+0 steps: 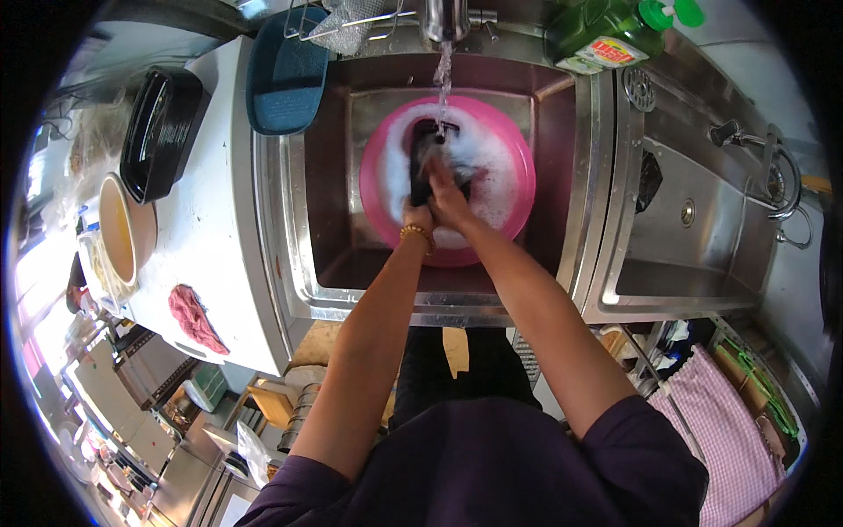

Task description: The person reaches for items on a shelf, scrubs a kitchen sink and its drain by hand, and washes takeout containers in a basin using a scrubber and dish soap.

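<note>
A round pink plastic basin [523, 197] of foamy water stands in a stainless steel sink [550, 132]. Over the foam my left hand [419, 216] grips the near end of a dark object [419, 165], whose kind I cannot make out. My right hand [449, 195], blurred by motion, lies against the same object with its fingers extended; whether it holds anything is hidden. Water runs from the metal faucet [446, 23] onto the far end of the object. A beaded bracelet [415, 230] is round my left wrist.
A blue plastic tub [286, 112] is at the sink's back left corner. On the white surface at left are a black container [164, 132], a beige bowl [148, 214] and a red cloth [194, 319]. A green detergent bottle [606, 39] stands back right, beside a second sink [698, 257].
</note>
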Tool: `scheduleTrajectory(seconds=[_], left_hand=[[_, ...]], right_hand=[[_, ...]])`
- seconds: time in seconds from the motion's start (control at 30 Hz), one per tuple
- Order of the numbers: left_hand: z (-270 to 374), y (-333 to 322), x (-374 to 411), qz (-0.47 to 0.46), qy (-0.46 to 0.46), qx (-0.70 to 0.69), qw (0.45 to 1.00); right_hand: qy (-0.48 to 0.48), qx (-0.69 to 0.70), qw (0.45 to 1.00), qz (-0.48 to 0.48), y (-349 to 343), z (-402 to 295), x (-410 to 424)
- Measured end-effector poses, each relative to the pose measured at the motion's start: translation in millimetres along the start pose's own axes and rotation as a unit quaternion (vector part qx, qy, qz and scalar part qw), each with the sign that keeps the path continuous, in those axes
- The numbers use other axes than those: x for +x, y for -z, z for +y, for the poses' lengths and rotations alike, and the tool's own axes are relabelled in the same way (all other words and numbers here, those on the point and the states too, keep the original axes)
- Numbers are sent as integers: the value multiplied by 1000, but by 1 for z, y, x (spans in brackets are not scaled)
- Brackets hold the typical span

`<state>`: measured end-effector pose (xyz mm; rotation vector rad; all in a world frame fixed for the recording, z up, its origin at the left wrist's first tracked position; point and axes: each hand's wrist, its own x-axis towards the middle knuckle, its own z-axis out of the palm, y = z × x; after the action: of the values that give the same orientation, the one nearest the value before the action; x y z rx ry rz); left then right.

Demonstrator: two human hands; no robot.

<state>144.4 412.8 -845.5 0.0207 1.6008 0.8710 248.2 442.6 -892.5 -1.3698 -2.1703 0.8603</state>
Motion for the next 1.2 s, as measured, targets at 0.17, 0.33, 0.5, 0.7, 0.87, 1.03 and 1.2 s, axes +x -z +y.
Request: scheduleTrajectory(seconds=[0.17, 0.33, 0.5, 0.7, 0.87, 1.03, 1.2], left_hand=[[4, 13, 3, 65, -88, 2, 994], [22, 29, 29, 21, -52, 32, 998], [16, 37, -4, -6, -258, 22, 966], [57, 3, -28, 190, -98, 138, 967], [108, 39, 19, 45, 45, 104, 993], [-19, 22, 52, 146, -299, 277, 901], [-40, 98, 132, 109, -50, 534, 837]], right_hand=[[16, 16, 975, -219, 57, -44, -28], [-61, -129, 973, -180, 60, -3, -1], [-60, -148, 955, -248, 37, -22, 14], [-30, -28, 997, -67, 54, -51, -36], [-65, -143, 980, -119, 23, -8, -14], [-110, 22, 975, -193, 26, -47, 4], [125, -135, 981, -53, 45, -47, -42]])
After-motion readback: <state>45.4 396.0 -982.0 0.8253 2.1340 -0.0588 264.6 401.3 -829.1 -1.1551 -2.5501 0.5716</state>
